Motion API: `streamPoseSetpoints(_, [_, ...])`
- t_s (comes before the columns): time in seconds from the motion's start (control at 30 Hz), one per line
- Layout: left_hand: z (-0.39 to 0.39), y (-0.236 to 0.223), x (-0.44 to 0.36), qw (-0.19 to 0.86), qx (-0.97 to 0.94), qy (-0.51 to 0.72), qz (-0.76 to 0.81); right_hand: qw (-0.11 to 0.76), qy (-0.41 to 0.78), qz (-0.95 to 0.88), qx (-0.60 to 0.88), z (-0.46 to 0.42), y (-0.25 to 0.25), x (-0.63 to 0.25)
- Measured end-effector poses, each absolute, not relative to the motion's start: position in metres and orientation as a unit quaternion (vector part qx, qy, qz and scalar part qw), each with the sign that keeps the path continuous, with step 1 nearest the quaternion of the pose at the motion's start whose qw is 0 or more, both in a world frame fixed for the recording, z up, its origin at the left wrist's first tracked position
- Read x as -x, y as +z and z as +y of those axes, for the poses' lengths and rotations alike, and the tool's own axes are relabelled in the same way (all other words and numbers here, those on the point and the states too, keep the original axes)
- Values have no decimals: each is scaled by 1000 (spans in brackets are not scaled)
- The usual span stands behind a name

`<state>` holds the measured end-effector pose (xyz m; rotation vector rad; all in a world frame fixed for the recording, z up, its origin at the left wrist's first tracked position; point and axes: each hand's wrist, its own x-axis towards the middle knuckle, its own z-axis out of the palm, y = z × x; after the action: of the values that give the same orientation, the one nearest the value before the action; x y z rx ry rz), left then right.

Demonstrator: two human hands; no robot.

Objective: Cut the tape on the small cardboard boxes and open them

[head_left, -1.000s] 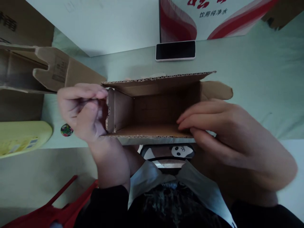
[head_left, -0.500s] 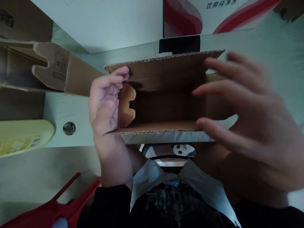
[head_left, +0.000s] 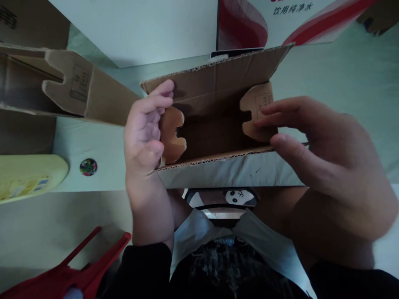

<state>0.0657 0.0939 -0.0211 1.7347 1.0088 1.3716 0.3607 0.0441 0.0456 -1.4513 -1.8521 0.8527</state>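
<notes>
A brown corrugated cardboard box [head_left: 218,93] stands open-side toward me on the pale table. My left hand [head_left: 145,128] grips its left end, fingers curled over the edge beside the folded-in left flap [head_left: 172,133]. My right hand [head_left: 314,145] holds the right end, with fingers pressing the notched right flap [head_left: 255,106] inward and the thumb on the near wall. The far long flap stands up and tilts back.
A second opened cardboard box [head_left: 65,89] lies at the left. A yellow object [head_left: 28,176] and a small round sticker [head_left: 88,166] sit on the table's left. A red-and-white carton [head_left: 249,23] stands behind, with a phone mostly hidden. A red chair [head_left: 77,270] is at lower left.
The box has been tipped up and its far flap has risen, hiding the phone. My right hand moved in and folded the right flap inward. My left hand stays on the left flap.
</notes>
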Motion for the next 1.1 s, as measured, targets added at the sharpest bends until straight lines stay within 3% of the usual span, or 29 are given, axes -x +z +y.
streamPoseSetpoints(0.1, [91, -18, -71, 367, -646, 570, 351, 294, 321, -727, 531, 50, 43, -360])
streamPoseSetpoints(0.23, [91, -19, -72, 352, -653, 594, 311, 345, 279, -727, 523, 60, 31, -358])
streamPoseSetpoints(0.43, [96, -33, -62, 285, -671, 545, 415, 380, 172, -713, 563, 70, 6, -357])
streamPoseSetpoints(0.63, [103, -45, -54, 258, -654, 558, 441, 414, 208, -664, 586, 76, -8, -358])
streamPoseSetpoints(0.87, [102, -42, -56, 261, -649, 588, 406, 379, 207, -708, 559, 79, -18, -359])
streamPoseSetpoints(1.1, [103, -40, -61, 189, -645, 624, 399, 405, 174, -706, 554, 80, -25, -362])
